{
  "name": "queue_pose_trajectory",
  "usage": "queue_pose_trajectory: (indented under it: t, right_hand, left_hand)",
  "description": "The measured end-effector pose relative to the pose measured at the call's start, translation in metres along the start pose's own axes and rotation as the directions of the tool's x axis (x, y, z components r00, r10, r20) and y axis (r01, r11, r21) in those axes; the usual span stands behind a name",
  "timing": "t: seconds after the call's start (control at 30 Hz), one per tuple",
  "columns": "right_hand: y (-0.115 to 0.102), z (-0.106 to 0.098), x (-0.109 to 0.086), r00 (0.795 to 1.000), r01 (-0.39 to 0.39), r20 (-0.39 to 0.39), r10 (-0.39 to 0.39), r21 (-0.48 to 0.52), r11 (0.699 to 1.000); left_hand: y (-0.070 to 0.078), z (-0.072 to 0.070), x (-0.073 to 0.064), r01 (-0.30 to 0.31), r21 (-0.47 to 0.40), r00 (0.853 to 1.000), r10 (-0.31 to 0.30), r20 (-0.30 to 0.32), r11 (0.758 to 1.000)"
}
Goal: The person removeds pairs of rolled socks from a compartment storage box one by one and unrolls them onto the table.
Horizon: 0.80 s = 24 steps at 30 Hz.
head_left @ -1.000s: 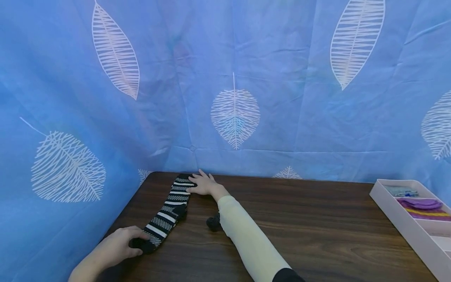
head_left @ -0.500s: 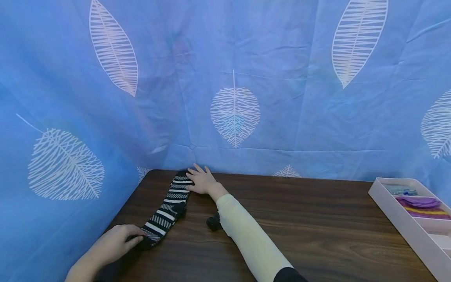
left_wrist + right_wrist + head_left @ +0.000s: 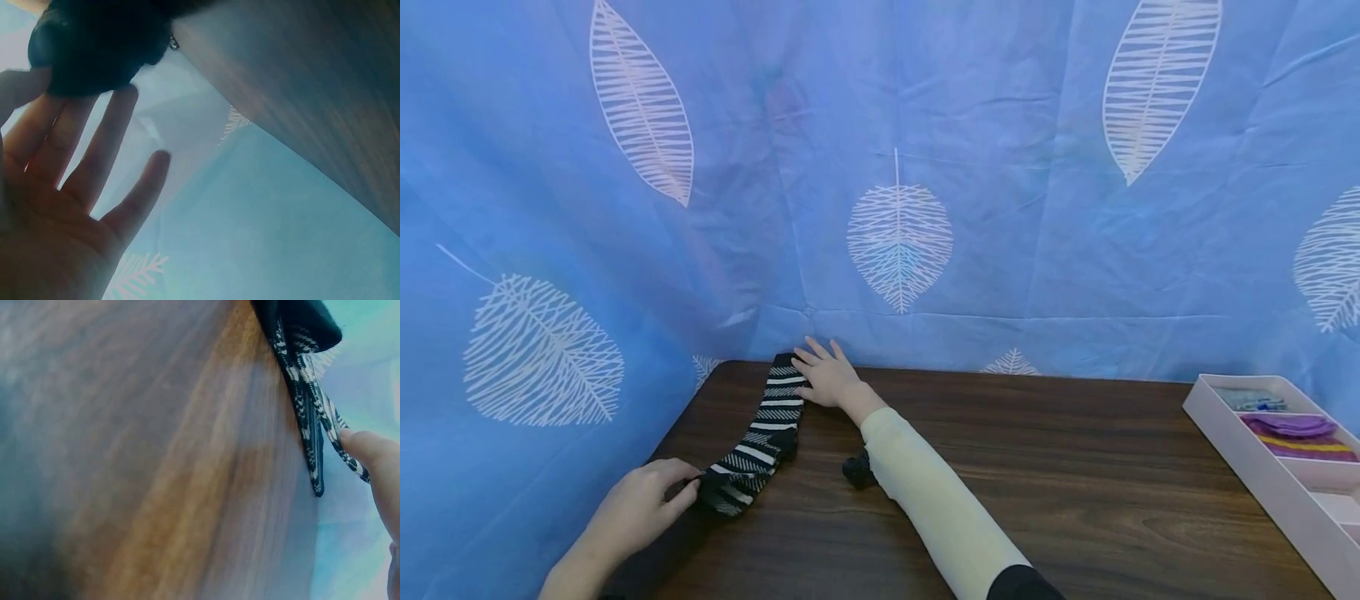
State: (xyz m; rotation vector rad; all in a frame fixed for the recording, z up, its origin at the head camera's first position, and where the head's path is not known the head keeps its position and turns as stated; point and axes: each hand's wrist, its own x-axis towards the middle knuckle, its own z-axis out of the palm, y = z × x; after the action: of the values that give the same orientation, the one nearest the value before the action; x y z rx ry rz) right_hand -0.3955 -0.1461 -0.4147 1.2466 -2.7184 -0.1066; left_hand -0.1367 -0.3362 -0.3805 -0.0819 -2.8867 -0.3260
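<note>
A pair of black-and-white striped socks (image 3: 772,421) lies at the left of the table, its toe end towards me. My left hand (image 3: 638,504) pinches the black toe, raised a little; the left wrist view shows thumb and fingertips at the dark fabric (image 3: 100,47), the little finger apart. At the cuff, my right hand (image 3: 829,375) pinches the edge between thumb and index finger, other fingers spread. In the right wrist view two sock layers (image 3: 299,394) stand apart, and the thumb (image 3: 369,450) touches the lifted one; the other fingers are mostly hidden.
A small dark bundle (image 3: 857,472) sits partly behind my right sleeve (image 3: 932,500). On the right stands a white divided box (image 3: 1247,475) with a purple and yellow folded item (image 3: 1296,433) and a grey-blue one (image 3: 1255,400). Blue leaf-print cloth (image 3: 1000,250) hangs behind the brown table (image 3: 1075,467).
My left hand has moved slightly away from me, lifting and folding up the toe end. The cuff has risen a little and shifted back with my right hand.
</note>
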Motion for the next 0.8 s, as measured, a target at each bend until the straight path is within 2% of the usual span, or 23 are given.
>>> queue_pose_trajectory:
  t: [0.07,0.17,0.3,0.37,0.5,0.57,0.73,0.8]
  right_hand:
    - [0.0,-0.002,-0.001,1.0,0.001,0.005,-0.001,-0.014,1.0]
    - [0.002,-0.003,-0.002,1.0,-0.002,0.005,0.002,-0.037,0.999]
    - [0.005,-0.004,-0.003,1.0,0.005,-0.029,-0.006,-0.057,0.998]
    - [0.007,-0.004,-0.004,0.999,0.011,-0.047,-0.014,-0.065,0.998]
    - [0.011,-0.008,-0.009,0.996,0.02,-0.085,-0.025,-0.066,0.998]
    - [0.014,-0.012,-0.013,0.994,0.025,-0.105,-0.032,-0.069,0.997]
    - [0.022,-0.017,-0.024,0.99,0.037,-0.132,-0.048,-0.081,0.996]
    - [0.024,-0.018,-0.03,0.99,0.038,-0.133,-0.048,-0.081,0.996]
  left_hand:
    - [0.001,0.0,-0.001,-0.016,0.015,0.997,0.017,-0.072,1.0]
    - [0.002,-0.001,-0.003,-0.046,0.03,0.985,0.051,-0.167,0.998]
    - [0.002,0.0,-0.003,-0.118,0.061,0.954,0.13,-0.269,0.991]
    - [0.003,0.001,-0.003,-0.168,0.078,0.931,0.184,-0.316,0.983]
    - [0.006,0.003,-0.001,-0.271,0.115,0.873,0.295,-0.389,0.956]
    - [0.01,0.004,0.0,-0.318,0.125,0.846,0.341,-0.41,0.94]
    - [0.019,0.007,0.002,-0.412,0.139,0.798,0.43,-0.422,0.901]
    - [0.023,0.009,0.003,-0.447,0.152,0.768,0.465,-0.441,0.881]
